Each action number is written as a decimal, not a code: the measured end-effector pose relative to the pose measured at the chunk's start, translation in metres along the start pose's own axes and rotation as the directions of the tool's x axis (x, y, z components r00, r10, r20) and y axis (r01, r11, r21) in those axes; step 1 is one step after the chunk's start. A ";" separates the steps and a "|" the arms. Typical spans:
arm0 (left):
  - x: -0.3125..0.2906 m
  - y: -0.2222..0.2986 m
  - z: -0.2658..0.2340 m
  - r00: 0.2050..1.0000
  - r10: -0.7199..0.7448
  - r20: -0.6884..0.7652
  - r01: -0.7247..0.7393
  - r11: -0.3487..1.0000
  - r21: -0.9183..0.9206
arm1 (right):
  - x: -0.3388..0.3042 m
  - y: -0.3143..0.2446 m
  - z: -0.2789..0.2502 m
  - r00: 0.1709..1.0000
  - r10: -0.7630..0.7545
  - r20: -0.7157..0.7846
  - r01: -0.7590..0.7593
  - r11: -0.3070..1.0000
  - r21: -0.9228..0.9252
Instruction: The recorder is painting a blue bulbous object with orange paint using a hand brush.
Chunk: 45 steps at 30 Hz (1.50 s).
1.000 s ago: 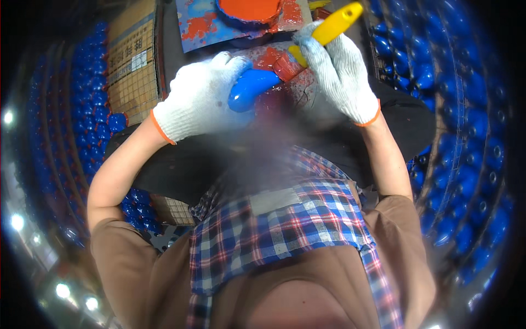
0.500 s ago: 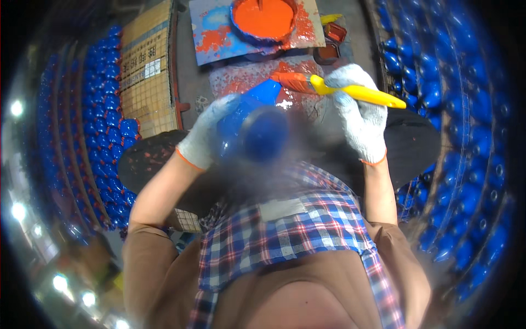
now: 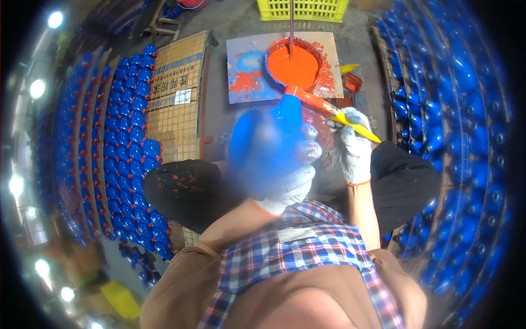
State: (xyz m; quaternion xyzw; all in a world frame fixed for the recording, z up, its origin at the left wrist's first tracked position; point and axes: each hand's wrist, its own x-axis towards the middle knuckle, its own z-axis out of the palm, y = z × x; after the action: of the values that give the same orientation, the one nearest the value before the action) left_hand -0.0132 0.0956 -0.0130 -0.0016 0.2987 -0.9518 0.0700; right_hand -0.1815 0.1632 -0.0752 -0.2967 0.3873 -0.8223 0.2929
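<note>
Right side: curved rows of glossy blue bulb-shaped pieces (image 3: 466, 137) fill the area. Left side: narrower rows of glossy blue pieces with red-orange ends (image 3: 126, 142) stand beside a tan, grid-lined flat panel (image 3: 172, 118). Centre: a flat board splashed with red and blue paint (image 3: 244, 96) lies on the floor, with a yellow slotted plastic crate (image 3: 301, 11) beyond it.

Workpiece: a glossy blue bulbous piece with a narrow neck and orange tip (image 3: 255, 140) is held above the person's lap. Its neck points away from the body, toward a round bowl (image 3: 267, 68) of orange paint on the board. The bulb is partly blurred.

Left hand (image 3: 293, 181), in a white knit glove with an orange cuff: fingers curl around the right side of the bulb, below the neck; neck and tip project clear of the fingertips. The thumb's position cannot be told.

Right hand (image 3: 353, 151), gloved likewise: fingers are closed around the handle of a yellow-handled paintbrush with orange-coated bristles (image 3: 341, 117). The handle end extends to the right; the bristles meet the orange tip, well apart from the left fingers.
</note>
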 end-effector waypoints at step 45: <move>0.006 0.094 0.071 0.749 -0.438 0.497 -0.373 -0.899 -0.230 | 0.090 -0.001 -0.030 0.969 -0.122 -0.215 -0.117 0.540 -0.833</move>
State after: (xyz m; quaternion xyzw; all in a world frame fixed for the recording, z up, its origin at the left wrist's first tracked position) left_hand -0.0035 -0.0221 -0.0082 0.0579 0.9204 0.2033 -0.3288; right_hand -0.2620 0.1139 -0.0667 -0.2964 0.7668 -0.5660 0.0627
